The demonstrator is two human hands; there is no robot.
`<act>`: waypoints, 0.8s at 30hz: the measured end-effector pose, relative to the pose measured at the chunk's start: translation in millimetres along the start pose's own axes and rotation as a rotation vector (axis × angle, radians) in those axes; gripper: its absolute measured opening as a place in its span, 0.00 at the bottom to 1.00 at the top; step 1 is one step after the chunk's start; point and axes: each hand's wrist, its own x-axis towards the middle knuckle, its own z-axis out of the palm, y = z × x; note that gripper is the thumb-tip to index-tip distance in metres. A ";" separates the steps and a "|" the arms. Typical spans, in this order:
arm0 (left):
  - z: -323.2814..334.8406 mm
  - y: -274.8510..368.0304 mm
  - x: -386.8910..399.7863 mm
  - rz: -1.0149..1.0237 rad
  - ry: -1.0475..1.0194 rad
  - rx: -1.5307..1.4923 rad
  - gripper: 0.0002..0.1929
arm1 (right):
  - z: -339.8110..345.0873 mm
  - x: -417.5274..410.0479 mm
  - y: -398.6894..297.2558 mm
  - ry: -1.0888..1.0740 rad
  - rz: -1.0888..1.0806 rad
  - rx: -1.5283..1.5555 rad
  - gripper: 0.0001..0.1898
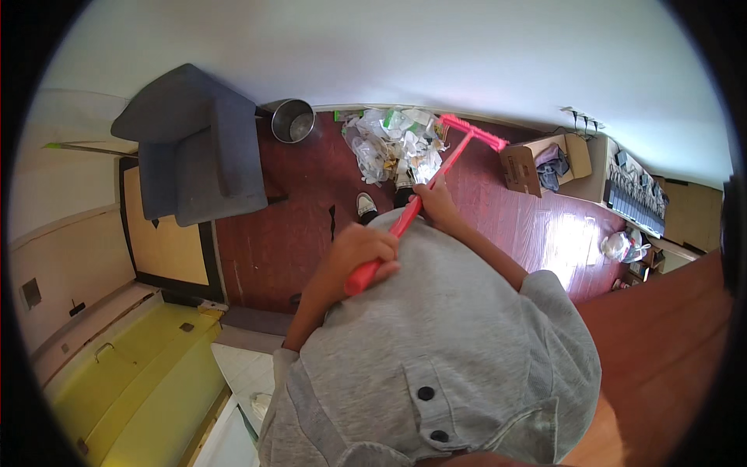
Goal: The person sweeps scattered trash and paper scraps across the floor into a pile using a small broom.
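Observation:
My left hand (363,252) is closed around the upper end of a red broom handle (402,220). Farther down the same handle, my right hand (436,204) grips it in front of my body. The handle slants away from me to a pink T-shaped broom head (471,132) with short bristles or a rubber edge. Just left of this head lies a heap of litter (397,146), with clear plastic bags, crumpled paper and wrappers, near the wall. Whether the head touches the floor I cannot tell. My shoes (366,203) stand at the near edge of the heap.
A metal bin (293,121) stands by the wall, beside a grey armchair (204,152). On the right are a cardboard box (522,169) holding cloth, a radiator-like unit (633,204) and a plastic bag (617,246). A yellow bathtub (146,373) lies lower left. The floor (280,233) is dark red wood.

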 end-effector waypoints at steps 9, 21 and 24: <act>-35.6 20.1 -34.2 0.256 -0.162 -0.240 0.12 | 47.2 -87.1 -1.1 -0.011 -0.159 0.198 0.15; 25.4 26.6 -25.0 0.313 -0.009 -0.613 0.08 | -4.0 -126.6 75.7 -0.120 -0.632 -0.449 0.13; 40.6 45.4 -16.8 0.299 -0.169 -0.721 0.09 | -24.1 -134.1 99.7 -0.230 -0.503 -0.051 0.11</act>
